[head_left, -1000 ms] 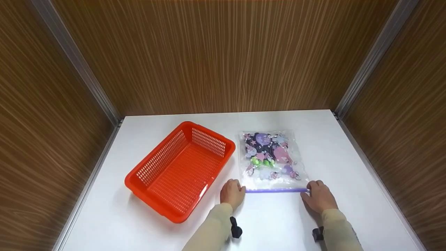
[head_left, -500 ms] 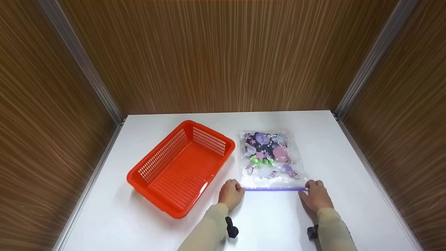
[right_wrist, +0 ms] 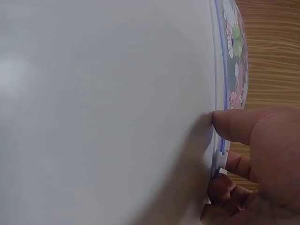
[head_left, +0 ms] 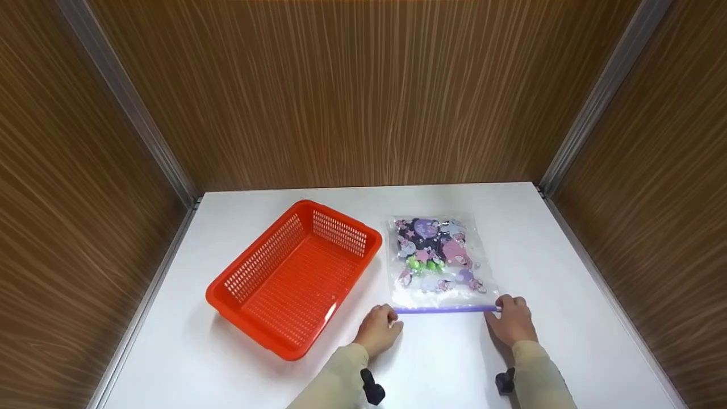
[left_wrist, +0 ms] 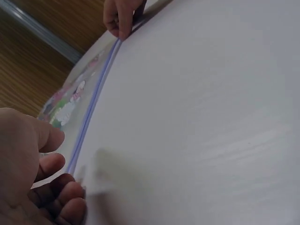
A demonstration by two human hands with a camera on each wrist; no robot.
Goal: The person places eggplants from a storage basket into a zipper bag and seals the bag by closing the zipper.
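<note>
A clear slider zip bag (head_left: 483, 267), printed with pink and purple characters, lies flat on the white table. Something dark and several bright green pieces (head_left: 425, 264) show through it. Its purple zip strip (head_left: 443, 310) faces me. At the strip's left end is my left hand (head_left: 377, 329); its thumb stands apart from the loosely bent fingers (left_wrist: 72, 192), with a gap between them. My right hand (head_left: 514, 321) pinches the strip's right end, thumb on the near edge. A small white slider (right_wrist: 220, 159) sits by its fingers in the right wrist view.
A red plastic basket (head_left: 221, 298) with slotted walls stands at an angle to the left of the bag, near my left hand. Wood-grain panels (head_left: 363, 96) enclose the white table (head_left: 437, 363) at the back and both sides. Black wrist mounts (head_left: 373, 389) hang from the sleeves.
My left hand has let go of the bag's left corner, its thumb parting from the fingers as it draws slightly toward me. My right hand keeps its pinch, and the bag stays flat.
</note>
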